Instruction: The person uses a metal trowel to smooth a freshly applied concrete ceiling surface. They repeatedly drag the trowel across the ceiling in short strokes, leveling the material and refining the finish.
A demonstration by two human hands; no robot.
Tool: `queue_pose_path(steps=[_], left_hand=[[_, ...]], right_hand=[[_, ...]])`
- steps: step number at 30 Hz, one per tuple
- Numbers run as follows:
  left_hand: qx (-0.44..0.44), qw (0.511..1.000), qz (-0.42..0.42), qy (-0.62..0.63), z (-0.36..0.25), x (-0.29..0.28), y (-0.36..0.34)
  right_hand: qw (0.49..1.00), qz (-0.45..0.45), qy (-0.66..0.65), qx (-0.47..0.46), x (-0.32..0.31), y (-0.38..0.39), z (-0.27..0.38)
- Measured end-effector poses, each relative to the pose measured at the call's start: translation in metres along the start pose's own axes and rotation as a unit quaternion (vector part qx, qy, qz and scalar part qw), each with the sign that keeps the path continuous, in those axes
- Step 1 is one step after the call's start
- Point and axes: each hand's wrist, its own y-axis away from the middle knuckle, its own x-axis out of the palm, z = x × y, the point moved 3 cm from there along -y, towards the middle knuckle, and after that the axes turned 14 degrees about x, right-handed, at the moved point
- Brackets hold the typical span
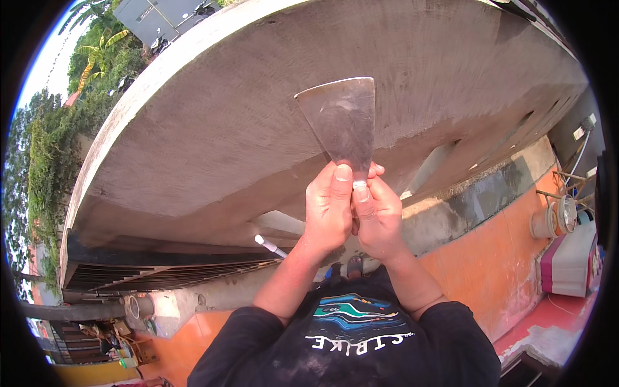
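A wide putty knife [343, 119] with a flared grey metal blade is held up in front of me, its broad edge pointing away. My left hand [329, 209] is closed around its lower end, thumb laid along the base of the blade. My right hand [379, 216] grips the same end from the other side, its thumb beside the left one. The fingers of both hands hide most of the knife's handle. Behind the blade rises a grey plastered wall [213, 129], apart from the knife as far as I can see.
Slot-like openings cut through the wall's lower part. A white-ended rod [267, 244] shows beside my left forearm. Orange tiled floor [464, 264] lies below. Buckets [545, 220] and a white-and-maroon object [567, 261] stand at right; another bucket [140, 306] stands lower left.
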Motion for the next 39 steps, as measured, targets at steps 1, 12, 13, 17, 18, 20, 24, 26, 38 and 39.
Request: queue_pose_path(steps=[1, 12, 13, 17, 18, 20, 24, 26, 38, 39], left_hand=[[-0.024, 0.998, 0.062, -0.007, -0.002, 0.002, 0.002], [-0.159, 0.982, 0.102, 0.018, 0.042, -0.002, 0.052], [-0.168, 0.981, 0.1, 0.018, 0.043, -0.003, 0.052], [-0.179, 0.979, 0.094, 0.022, 0.038, -0.004, 0.045], [-0.194, 0.976, 0.093, 0.013, 0.035, -0.003, 0.042], [-0.072, 0.995, 0.066, -0.01, 0.021, -0.003, 0.028], [0.035, 0.999, 0.026, -0.026, -0.008, -0.007, -0.001], [-0.018, 0.996, 0.089, -0.019, -0.012, -0.006, -0.001], [-0.175, 0.977, 0.112, 0.053, 0.045, -0.014, 0.061], [-0.174, 0.977, 0.108, 0.058, 0.044, -0.014, 0.059]], right_hand=[[0.999, 0.007, -0.032, 0.024, -0.003, 0.006, 0.002], [0.99, -0.027, -0.056, 0.127, -0.022, 0.05, -0.051], [0.99, -0.035, -0.045, 0.127, -0.02, 0.049, -0.052], [0.989, -0.069, -0.017, 0.131, -0.011, 0.043, -0.045], [0.99, -0.069, -0.03, 0.122, -0.006, 0.041, -0.039], [0.996, -0.057, 0.035, 0.064, 0.0, 0.026, -0.023], [0.998, -0.022, 0.004, 0.057, 0.01, 0.006, 0.005], [0.998, 0.001, -0.043, 0.039, 0.008, 0.009, 0.012], [0.988, -0.059, -0.007, 0.141, -0.013, 0.049, -0.06], [0.987, -0.057, -0.014, 0.15, -0.011, 0.047, -0.059]])
